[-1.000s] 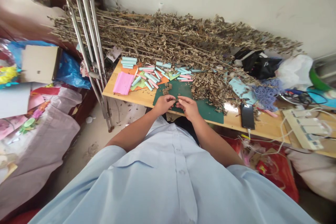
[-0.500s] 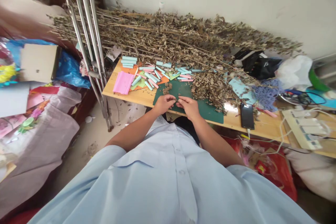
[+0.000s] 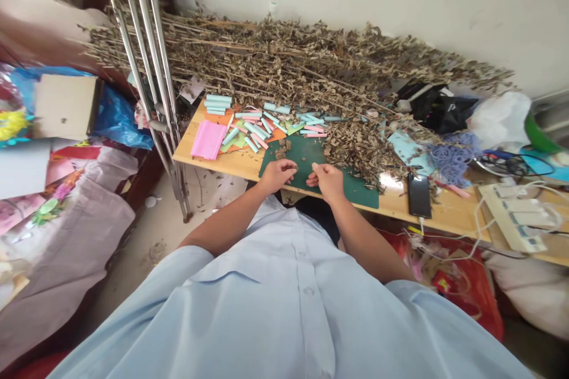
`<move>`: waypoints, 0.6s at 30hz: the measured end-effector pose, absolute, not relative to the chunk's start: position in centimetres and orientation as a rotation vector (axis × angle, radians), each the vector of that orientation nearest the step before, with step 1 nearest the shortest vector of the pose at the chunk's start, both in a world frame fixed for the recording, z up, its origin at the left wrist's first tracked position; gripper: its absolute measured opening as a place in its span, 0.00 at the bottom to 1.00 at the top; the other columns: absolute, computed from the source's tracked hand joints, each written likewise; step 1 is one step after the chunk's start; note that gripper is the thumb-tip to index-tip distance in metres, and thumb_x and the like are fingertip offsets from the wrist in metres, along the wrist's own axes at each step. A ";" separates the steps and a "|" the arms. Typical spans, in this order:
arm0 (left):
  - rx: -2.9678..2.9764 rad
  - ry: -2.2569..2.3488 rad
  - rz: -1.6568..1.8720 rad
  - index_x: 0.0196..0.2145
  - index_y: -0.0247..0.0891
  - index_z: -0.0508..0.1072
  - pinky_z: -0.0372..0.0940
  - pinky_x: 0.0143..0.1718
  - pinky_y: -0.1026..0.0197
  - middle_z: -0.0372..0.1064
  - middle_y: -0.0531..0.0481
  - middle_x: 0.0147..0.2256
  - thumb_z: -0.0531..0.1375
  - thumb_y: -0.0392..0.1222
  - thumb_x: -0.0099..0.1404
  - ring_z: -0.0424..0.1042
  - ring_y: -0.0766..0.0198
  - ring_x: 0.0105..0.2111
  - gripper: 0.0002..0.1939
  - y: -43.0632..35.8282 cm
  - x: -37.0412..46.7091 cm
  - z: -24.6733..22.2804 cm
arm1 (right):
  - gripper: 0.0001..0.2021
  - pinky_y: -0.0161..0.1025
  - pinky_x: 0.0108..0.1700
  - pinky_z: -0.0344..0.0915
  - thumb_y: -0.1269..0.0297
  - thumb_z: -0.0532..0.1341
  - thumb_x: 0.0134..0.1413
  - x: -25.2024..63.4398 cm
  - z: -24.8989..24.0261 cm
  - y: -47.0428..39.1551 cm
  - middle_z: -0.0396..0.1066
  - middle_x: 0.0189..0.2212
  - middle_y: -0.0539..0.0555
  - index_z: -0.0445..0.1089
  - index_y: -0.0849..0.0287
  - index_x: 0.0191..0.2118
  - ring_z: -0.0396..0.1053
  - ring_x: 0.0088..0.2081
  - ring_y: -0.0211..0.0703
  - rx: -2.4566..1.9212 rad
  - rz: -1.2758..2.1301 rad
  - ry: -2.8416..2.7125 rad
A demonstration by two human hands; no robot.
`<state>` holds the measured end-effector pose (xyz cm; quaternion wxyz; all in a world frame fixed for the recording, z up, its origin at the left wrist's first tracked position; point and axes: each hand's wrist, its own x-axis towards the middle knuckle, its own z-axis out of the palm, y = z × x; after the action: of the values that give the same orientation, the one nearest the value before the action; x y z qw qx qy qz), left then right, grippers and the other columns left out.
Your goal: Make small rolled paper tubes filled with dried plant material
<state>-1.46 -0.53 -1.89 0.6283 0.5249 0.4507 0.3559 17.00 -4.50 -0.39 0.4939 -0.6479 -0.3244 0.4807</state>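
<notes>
Over the front edge of the dark green mat (image 3: 359, 190), my left hand (image 3: 277, 176) is curled with thumb and fingers together; whatever it pinches is too small to name. My right hand (image 3: 328, 180) is closed in a pinch a short way to the right, and its contents, if any, cannot be made out. A gap separates the two hands. Just beyond my left hand lies a small clump of crumbled dried leaves (image 3: 283, 148). A larger heap of dried leaves (image 3: 353, 145) covers the mat's right part. Blue and pink paper rolls (image 3: 258, 130) lie to the left.
Long bundles of dried stalks (image 3: 267, 53) stretch along the wall. Metal crutches (image 3: 151, 71) lean at the table's left end. Pink paper (image 3: 208, 140) lies on the table's left. Rightward are a phone (image 3: 419, 195) on a cable, blue yarn (image 3: 453, 160) and a power strip (image 3: 513, 216).
My right hand has moved to the right, away from my left hand, so the gap between them is wider. My left hand has stayed nearly in place.
</notes>
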 end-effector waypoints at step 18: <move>1.161 0.997 0.862 0.39 0.33 0.77 0.66 0.24 0.68 0.71 0.54 0.23 0.67 0.41 0.60 0.69 0.71 0.21 0.11 -0.7 -1.8 -1.4 | 0.24 0.37 0.33 0.68 0.45 0.50 0.70 16.9 -1.2 -6.6 0.76 0.22 0.50 0.68 0.53 0.28 0.70 0.20 0.40 -1.768 0.746 -1.505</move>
<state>-1.76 -0.73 -1.40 0.6386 0.5086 0.4369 0.3778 16.92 -6.57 -1.18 0.3443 -0.6806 -0.5795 0.2872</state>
